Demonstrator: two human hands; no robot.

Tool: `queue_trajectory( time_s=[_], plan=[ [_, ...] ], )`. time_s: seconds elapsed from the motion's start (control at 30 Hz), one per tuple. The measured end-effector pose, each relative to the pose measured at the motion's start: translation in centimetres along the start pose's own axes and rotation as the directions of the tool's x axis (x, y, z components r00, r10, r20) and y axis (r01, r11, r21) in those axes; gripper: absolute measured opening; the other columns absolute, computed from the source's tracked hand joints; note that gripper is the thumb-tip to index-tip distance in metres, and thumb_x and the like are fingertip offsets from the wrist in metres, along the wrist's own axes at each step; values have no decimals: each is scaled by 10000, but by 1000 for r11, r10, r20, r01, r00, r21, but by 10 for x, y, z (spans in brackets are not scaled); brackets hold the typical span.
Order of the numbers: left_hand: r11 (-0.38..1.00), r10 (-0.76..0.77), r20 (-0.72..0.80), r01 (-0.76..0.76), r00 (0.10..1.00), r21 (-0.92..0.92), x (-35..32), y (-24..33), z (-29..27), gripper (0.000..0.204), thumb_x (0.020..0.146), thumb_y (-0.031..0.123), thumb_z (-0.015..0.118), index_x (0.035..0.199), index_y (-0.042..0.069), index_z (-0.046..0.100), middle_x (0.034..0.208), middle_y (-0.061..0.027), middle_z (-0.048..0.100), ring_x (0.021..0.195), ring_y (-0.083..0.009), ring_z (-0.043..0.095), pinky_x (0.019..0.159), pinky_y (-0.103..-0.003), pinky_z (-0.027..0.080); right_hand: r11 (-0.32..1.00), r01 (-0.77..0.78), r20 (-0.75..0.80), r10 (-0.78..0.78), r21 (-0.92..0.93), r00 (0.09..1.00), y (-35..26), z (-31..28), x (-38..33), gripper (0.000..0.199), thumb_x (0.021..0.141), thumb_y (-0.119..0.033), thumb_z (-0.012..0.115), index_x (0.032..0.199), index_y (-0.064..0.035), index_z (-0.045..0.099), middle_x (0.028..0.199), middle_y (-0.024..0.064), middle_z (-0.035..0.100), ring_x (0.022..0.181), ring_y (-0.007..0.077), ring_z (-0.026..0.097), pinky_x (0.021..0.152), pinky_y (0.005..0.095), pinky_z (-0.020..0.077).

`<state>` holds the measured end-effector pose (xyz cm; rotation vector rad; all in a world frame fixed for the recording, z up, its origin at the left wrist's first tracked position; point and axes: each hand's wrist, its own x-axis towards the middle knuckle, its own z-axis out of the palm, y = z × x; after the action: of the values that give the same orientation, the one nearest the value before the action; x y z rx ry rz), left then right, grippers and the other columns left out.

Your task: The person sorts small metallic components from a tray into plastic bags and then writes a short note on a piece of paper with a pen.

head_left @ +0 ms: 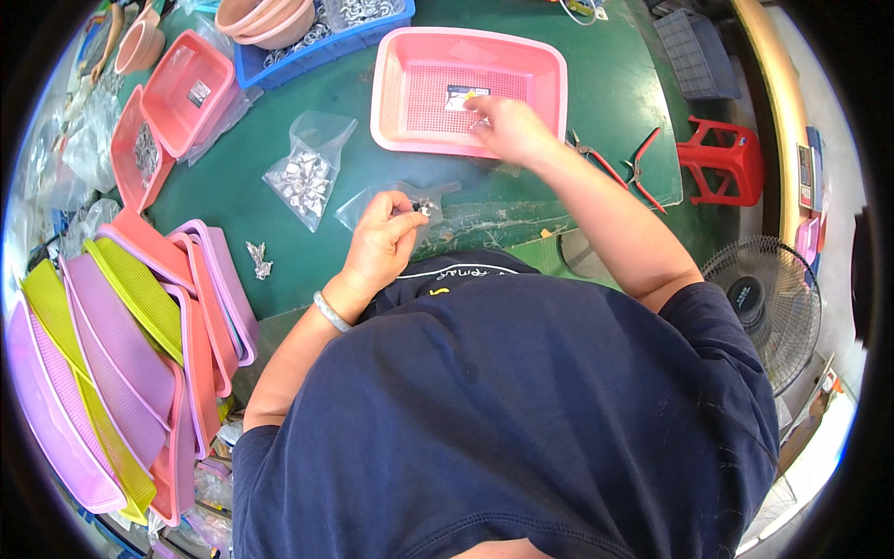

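A pink plastic basket (396, 93) with a mesh floor stands ahead of me, a small printed label (456, 97) on its bottom. My right hand (514, 132) reaches over its near rim, fingers bent together by the label. Something tiny and shiny shows at those fingertips, too small to name. Closer to my body, my left hand (382, 238) is closed, thumb and forefinger pinching a small metal piece (425, 209). Under that hand lies a clear plastic bag (352, 212). To its left is another clear bag of silvery metal parts (304, 184).
Red-handled pliers (643, 170) lie right of the basket. A blue crate (265, 73) of metal rings, with pinkish bowls (270, 23), stands at the back left. Nested coloured baskets (121, 345) lean at the left. A red stool (722, 163) and fan (759, 303) are at right.
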<state>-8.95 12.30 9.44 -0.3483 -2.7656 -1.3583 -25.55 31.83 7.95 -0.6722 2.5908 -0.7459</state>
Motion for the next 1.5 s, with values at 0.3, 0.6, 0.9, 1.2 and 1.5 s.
queue_trajectory(
  time_s=[0.3,0.6,0.9,1.2,1.5],
  plan=[
    [1000,-12,-33,11,999,-18,-1,7,-10,228,688,-103,579,847,41,655,907,-95,516,802,-211,550,660,-281,458,944,170,221,-109,-283,969,55,25,17,491,735,-89,583,1205,-212,515,1082,204,532,970,358,556,843,427,465],
    [997,-23,-28,25,999,71,8,7,-25,200,705,-74,575,853,38,648,1006,-139,496,889,-253,560,757,-314,465,918,110,135,-62,-380,989,42,21,21,320,751,-80,538,1061,-136,598,1072,159,563,948,343,563,833,418,471],
    [975,90,-7,-86,996,207,21,7,-23,160,682,-34,582,809,47,636,1148,-153,515,957,-318,532,806,-361,475,886,-184,84,164,426,983,82,14,30,247,631,-24,662,846,-49,545,743,63,572,721,173,589,620,277,487],
    [933,112,241,-185,964,309,27,0,-30,143,690,9,576,816,54,625,1146,-141,541,891,-325,550,781,-381,473,152,-276,293,-106,949,950,-12,-9,-14,175,743,15,605,879,-70,535,807,18,581,688,104,589,559,233,528],
    [959,105,216,-157,971,236,30,-8,-26,152,676,3,561,810,34,625,1130,-181,508,998,-357,509,849,-407,443,824,151,126,-259,546,958,-63,54,-22,247,699,-4,553,946,-8,573,871,102,617,796,209,605,732,319,486]
  ],
)
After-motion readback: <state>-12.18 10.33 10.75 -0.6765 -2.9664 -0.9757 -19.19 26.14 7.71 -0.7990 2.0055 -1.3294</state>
